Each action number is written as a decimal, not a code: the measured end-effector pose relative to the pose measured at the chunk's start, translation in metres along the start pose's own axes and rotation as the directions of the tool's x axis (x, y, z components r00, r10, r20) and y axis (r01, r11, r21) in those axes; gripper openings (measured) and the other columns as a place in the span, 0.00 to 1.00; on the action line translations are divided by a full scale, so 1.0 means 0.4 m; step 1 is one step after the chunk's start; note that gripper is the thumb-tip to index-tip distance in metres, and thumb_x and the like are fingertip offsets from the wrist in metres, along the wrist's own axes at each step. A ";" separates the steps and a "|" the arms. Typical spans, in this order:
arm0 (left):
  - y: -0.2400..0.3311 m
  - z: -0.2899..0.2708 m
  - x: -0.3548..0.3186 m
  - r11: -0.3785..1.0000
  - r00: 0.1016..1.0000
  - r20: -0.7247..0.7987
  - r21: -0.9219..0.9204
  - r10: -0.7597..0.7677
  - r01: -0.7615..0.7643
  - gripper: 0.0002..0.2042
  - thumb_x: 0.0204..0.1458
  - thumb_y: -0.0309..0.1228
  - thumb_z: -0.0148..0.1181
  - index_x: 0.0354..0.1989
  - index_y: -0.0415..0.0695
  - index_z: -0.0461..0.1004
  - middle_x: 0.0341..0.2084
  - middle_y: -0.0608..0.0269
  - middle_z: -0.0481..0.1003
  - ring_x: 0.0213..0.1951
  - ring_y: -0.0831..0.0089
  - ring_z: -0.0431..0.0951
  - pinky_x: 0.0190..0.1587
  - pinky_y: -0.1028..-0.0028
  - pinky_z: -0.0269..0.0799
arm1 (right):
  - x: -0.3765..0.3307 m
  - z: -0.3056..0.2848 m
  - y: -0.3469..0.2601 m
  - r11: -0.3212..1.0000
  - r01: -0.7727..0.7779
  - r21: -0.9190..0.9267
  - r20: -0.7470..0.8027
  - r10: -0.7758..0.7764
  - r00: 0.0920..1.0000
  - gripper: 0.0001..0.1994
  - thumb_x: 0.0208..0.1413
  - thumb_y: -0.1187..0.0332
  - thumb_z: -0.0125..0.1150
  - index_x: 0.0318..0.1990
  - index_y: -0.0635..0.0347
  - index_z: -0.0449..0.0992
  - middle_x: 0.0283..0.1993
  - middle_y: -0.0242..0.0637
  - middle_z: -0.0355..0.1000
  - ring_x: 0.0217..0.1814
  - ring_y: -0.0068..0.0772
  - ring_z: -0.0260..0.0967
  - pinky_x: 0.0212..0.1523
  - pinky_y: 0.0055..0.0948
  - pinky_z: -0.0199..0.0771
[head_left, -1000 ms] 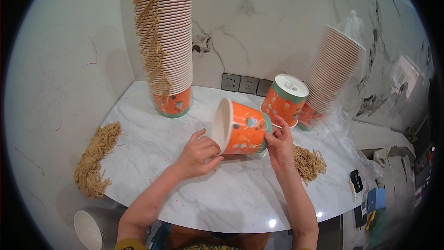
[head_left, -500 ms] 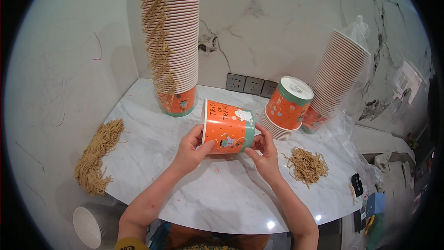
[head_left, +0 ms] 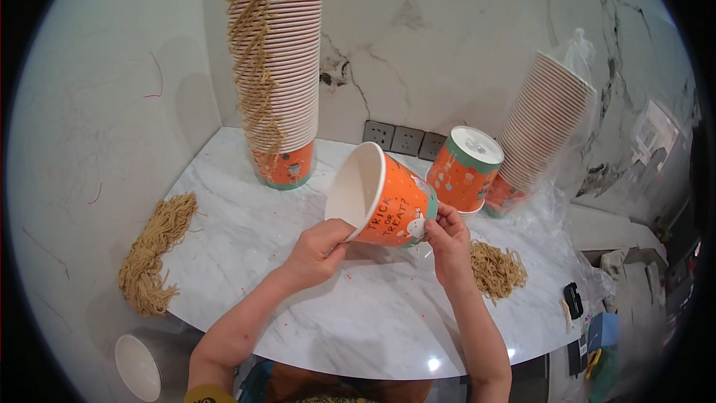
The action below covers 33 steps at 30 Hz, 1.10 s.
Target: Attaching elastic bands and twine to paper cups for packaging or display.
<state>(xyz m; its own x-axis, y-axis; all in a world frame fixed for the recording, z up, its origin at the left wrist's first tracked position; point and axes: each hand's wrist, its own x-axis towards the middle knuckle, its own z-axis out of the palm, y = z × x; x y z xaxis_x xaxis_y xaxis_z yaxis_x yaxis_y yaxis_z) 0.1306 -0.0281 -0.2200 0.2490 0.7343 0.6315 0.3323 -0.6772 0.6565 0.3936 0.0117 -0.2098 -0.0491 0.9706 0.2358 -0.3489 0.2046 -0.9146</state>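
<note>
An orange paper bucket [head_left: 403, 198] with a green base band, a white ghost print and a white inside is held tilted above the table. Its mouth now faces left and toward me. My left hand [head_left: 317, 250] pinches the lower rim, thumb outside and fingers partly hidden. At the green base end, my right hand [head_left: 450, 245] grips with thumb and fingers. Beyond it, a similar bucket [head_left: 464, 172] stands upside down on more white-rimmed ones. Tan cords [head_left: 498, 270] lie in a loose heap beside my right wrist.
A tall bucket stack [head_left: 291, 75] with tan cords down its side stands at the back left. Another stack [head_left: 541, 119] leans in clear plastic at the right. A cord bundle [head_left: 153, 261] hangs over the table's left edge. A white-mouthed container [head_left: 139, 367] sits below.
The bucket has turned so its open mouth shows, and its base end has swung to the right. My left hand shifted to the lower rim; my right hand moved slightly right with the base.
</note>
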 end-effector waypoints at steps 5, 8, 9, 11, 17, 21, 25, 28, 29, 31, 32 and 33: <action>0.016 -0.008 0.021 0.944 0.975 -0.011 0.254 0.220 -0.210 0.16 0.42 0.12 0.55 0.40 0.41 0.77 0.36 0.60 0.79 0.42 0.58 0.79 0.55 0.59 0.71 | 0.007 -0.037 0.035 0.988 -0.131 0.079 0.054 0.127 0.990 0.16 0.59 0.74 0.67 0.52 0.62 0.72 0.47 0.33 0.77 0.43 0.21 0.73 0.44 0.24 0.74; 0.017 -0.012 0.019 0.915 0.966 0.013 0.318 0.258 -0.249 0.17 0.40 0.11 0.54 0.40 0.40 0.77 0.37 0.60 0.79 0.44 0.59 0.79 0.59 0.54 0.69 | 0.008 -0.031 0.044 0.982 -0.173 0.079 0.062 0.168 0.984 0.15 0.59 0.74 0.67 0.52 0.61 0.72 0.47 0.32 0.77 0.43 0.22 0.74 0.46 0.25 0.76; 0.017 -0.012 0.019 0.910 0.966 0.013 0.332 0.258 -0.248 0.18 0.39 0.11 0.54 0.40 0.40 0.77 0.38 0.60 0.79 0.44 0.59 0.79 0.60 0.53 0.68 | 0.007 -0.029 0.045 0.982 -0.173 0.079 0.063 0.168 0.984 0.15 0.59 0.74 0.67 0.52 0.61 0.72 0.47 0.32 0.77 0.43 0.22 0.74 0.46 0.25 0.76; 0.013 -0.011 0.019 0.906 0.965 0.002 0.344 0.264 -0.248 0.19 0.39 0.11 0.54 0.40 0.40 0.76 0.38 0.60 0.79 0.43 0.59 0.79 0.60 0.54 0.69 | 0.005 -0.025 0.046 0.984 -0.162 0.076 0.064 0.157 0.986 0.15 0.59 0.74 0.68 0.52 0.61 0.72 0.46 0.32 0.76 0.44 0.22 0.75 0.47 0.26 0.77; 0.010 -0.009 0.018 0.897 0.969 -0.007 0.378 0.247 -0.227 0.17 0.41 0.13 0.55 0.42 0.41 0.76 0.36 0.60 0.77 0.44 0.60 0.78 0.60 0.56 0.68 | 0.001 -0.018 0.038 0.988 -0.141 0.063 0.048 0.138 0.989 0.16 0.58 0.74 0.68 0.51 0.62 0.71 0.47 0.32 0.76 0.45 0.22 0.75 0.47 0.26 0.77; 0.010 -0.008 0.017 0.903 0.974 -0.009 0.378 0.225 -0.205 0.18 0.41 0.13 0.54 0.42 0.41 0.76 0.37 0.59 0.77 0.44 0.60 0.78 0.60 0.56 0.68 | -0.001 -0.011 0.033 0.990 -0.130 0.055 0.035 0.128 0.991 0.16 0.58 0.74 0.68 0.51 0.62 0.71 0.47 0.33 0.76 0.45 0.22 0.74 0.47 0.26 0.77; 0.013 -0.008 0.017 0.908 0.977 0.003 0.370 0.212 -0.198 0.19 0.41 0.14 0.54 0.44 0.40 0.76 0.37 0.58 0.77 0.45 0.58 0.78 0.60 0.55 0.68 | 0.000 -0.014 0.039 0.995 -0.091 0.042 0.040 0.089 0.995 0.17 0.57 0.76 0.69 0.51 0.62 0.71 0.46 0.33 0.75 0.45 0.22 0.73 0.48 0.25 0.77; 0.020 -0.005 0.018 0.913 0.973 -0.032 0.355 0.227 -0.201 0.18 0.42 0.12 0.53 0.43 0.37 0.75 0.35 0.53 0.77 0.42 0.52 0.77 0.59 0.53 0.69 | -0.003 -0.011 0.039 0.998 -0.060 0.012 0.043 0.060 0.997 0.17 0.56 0.77 0.70 0.50 0.61 0.71 0.46 0.32 0.74 0.46 0.22 0.72 0.49 0.25 0.76; 0.018 -0.006 0.017 0.909 0.972 -0.029 0.364 0.231 -0.205 0.19 0.42 0.13 0.53 0.45 0.38 0.75 0.37 0.54 0.76 0.44 0.53 0.77 0.60 0.54 0.68 | -0.004 -0.008 0.039 0.999 -0.051 0.003 0.045 0.051 0.998 0.17 0.55 0.78 0.70 0.50 0.61 0.70 0.46 0.31 0.74 0.46 0.21 0.72 0.49 0.25 0.76; 0.017 -0.007 0.016 0.905 0.972 -0.026 0.372 0.235 -0.209 0.20 0.42 0.15 0.54 0.47 0.39 0.74 0.38 0.55 0.76 0.45 0.54 0.77 0.60 0.55 0.67 | -0.005 -0.004 0.041 0.999 -0.046 -0.009 0.042 0.047 0.998 0.16 0.55 0.78 0.69 0.49 0.61 0.70 0.46 0.31 0.73 0.47 0.21 0.72 0.50 0.24 0.75; 0.018 -0.008 0.016 0.916 0.973 -0.039 0.346 0.229 -0.202 0.19 0.42 0.14 0.55 0.46 0.38 0.74 0.37 0.53 0.76 0.45 0.51 0.77 0.59 0.54 0.68 | -0.005 -0.003 0.042 0.999 -0.041 -0.021 0.039 0.042 0.998 0.16 0.55 0.79 0.69 0.48 0.60 0.70 0.46 0.30 0.72 0.47 0.20 0.71 0.50 0.24 0.75; 0.020 -0.008 0.017 0.927 0.973 -0.051 0.319 0.224 -0.197 0.17 0.43 0.14 0.56 0.45 0.37 0.74 0.36 0.51 0.76 0.44 0.47 0.77 0.59 0.53 0.69 | -0.006 -0.005 0.044 0.999 -0.041 -0.022 0.038 0.042 0.998 0.16 0.55 0.79 0.69 0.48 0.60 0.70 0.46 0.30 0.72 0.47 0.20 0.71 0.50 0.24 0.75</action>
<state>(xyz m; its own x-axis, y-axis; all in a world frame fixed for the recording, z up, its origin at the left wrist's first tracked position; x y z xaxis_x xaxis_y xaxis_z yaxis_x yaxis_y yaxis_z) 0.1320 -0.0287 -0.2091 0.2703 0.5606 0.7827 0.5494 -0.7575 0.3528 0.3893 0.0133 -0.2271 -0.0994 0.9726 0.2099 -0.3259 0.1675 -0.9305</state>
